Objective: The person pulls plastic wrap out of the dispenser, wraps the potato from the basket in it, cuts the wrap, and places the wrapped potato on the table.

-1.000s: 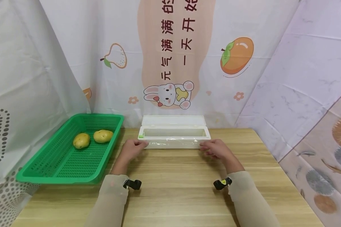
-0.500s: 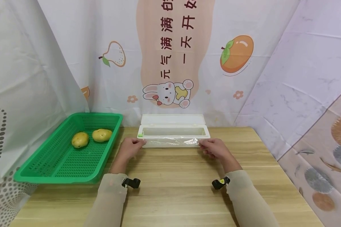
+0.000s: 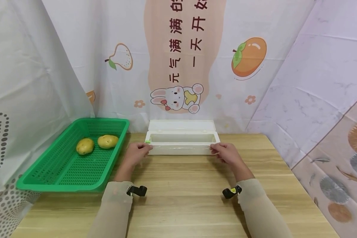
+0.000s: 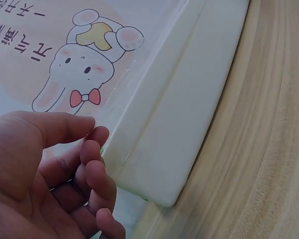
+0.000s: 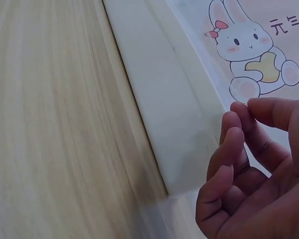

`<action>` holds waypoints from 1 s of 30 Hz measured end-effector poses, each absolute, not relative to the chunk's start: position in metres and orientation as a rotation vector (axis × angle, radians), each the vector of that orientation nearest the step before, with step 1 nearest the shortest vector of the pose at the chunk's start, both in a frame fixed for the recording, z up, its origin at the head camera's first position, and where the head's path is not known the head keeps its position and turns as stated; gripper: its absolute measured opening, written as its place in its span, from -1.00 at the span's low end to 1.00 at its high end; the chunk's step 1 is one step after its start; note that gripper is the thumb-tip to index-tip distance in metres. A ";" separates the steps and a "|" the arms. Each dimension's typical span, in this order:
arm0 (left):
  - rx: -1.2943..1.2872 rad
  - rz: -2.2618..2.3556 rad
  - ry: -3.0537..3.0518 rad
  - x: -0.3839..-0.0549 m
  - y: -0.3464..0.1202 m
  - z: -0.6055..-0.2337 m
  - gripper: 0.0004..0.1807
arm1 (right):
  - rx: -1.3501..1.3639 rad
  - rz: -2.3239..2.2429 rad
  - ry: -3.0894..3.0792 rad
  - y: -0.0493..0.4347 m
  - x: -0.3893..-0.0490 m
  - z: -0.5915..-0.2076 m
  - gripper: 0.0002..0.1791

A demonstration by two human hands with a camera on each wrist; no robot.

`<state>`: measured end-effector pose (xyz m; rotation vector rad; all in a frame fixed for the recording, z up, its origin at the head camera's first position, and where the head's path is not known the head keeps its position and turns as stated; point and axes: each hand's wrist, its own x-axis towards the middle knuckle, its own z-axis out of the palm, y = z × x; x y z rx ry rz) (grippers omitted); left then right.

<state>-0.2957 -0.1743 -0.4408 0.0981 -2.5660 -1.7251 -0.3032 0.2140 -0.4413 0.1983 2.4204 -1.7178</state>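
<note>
A long white cling film dispenser box (image 3: 181,151) stands at the back of the table, its lid (image 3: 181,125) tipped up behind it. A green piece (image 3: 147,141) sits at its left end. Thin, clear cling film (image 4: 120,82) shows as a glossy sheet along the front edge. My left hand (image 3: 136,153) pinches the film between thumb and index finger at the box's left front corner. At the right front corner my right hand (image 3: 227,153) pinches the film's other end with thumb and index finger. In both wrist views the other fingers are loosely curled.
A green plastic basket (image 3: 107,175) stands on the left of the wooden table (image 3: 181,198), with two potatoes (image 3: 108,141) inside. Right behind the box hangs a printed white curtain (image 3: 92,49). Curtains also close off the left and right sides.
The film along the box front was wrinkled and shiny half a second ago; now it looks flatter, near the upper front edge. Both hands have shifted only slightly and stay at the box's ends.
</note>
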 end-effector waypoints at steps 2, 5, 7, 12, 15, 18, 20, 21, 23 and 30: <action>0.093 -1.735 -2.553 -0.297 -0.175 -0.440 -0.61 | 0.182 -1.734 2.431 0.214 -0.303 -0.439 -0.48; 0.117 -1.768 -2.535 -0.298 -0.174 -0.438 -0.63 | 0.146 -1.760 2.441 0.214 -0.303 -0.436 -0.47; 0.132 -1.774 -2.539 -0.299 -0.173 -0.435 -0.62 | 0.117 -1.768 2.449 0.214 -0.304 -0.435 -0.47; 0.124 -1.719 -2.521 -0.306 -0.170 -0.426 -0.65 | 0.080 -1.776 2.509 0.216 -0.308 -0.428 -0.57; 0.117 -1.679 -2.532 -0.313 -0.169 -0.421 -0.68 | 0.102 -1.759 2.539 0.214 -0.309 -0.423 -0.62; 0.121 -1.670 -2.582 -0.318 -0.170 -0.419 -0.67 | 0.174 -1.761 2.509 0.211 -0.311 -0.419 -0.65; 0.126 -1.672 -2.601 -0.319 -0.171 -0.417 -0.66 | 0.214 -1.783 2.474 0.208 -0.312 -0.416 -0.67; 0.130 -1.677 -2.601 -0.320 -0.171 -0.416 -0.66 | 0.239 -1.811 2.450 0.207 -0.314 -0.415 -0.67; 0.131 -1.681 -2.597 -0.321 -0.171 -0.415 -0.65 | 0.286 -1.890 2.392 0.205 -0.317 -0.412 -0.69; 0.172 -1.655 -2.612 -0.320 -0.171 -0.411 -0.66 | 0.348 -2.061 2.170 0.206 -0.324 -0.407 -0.70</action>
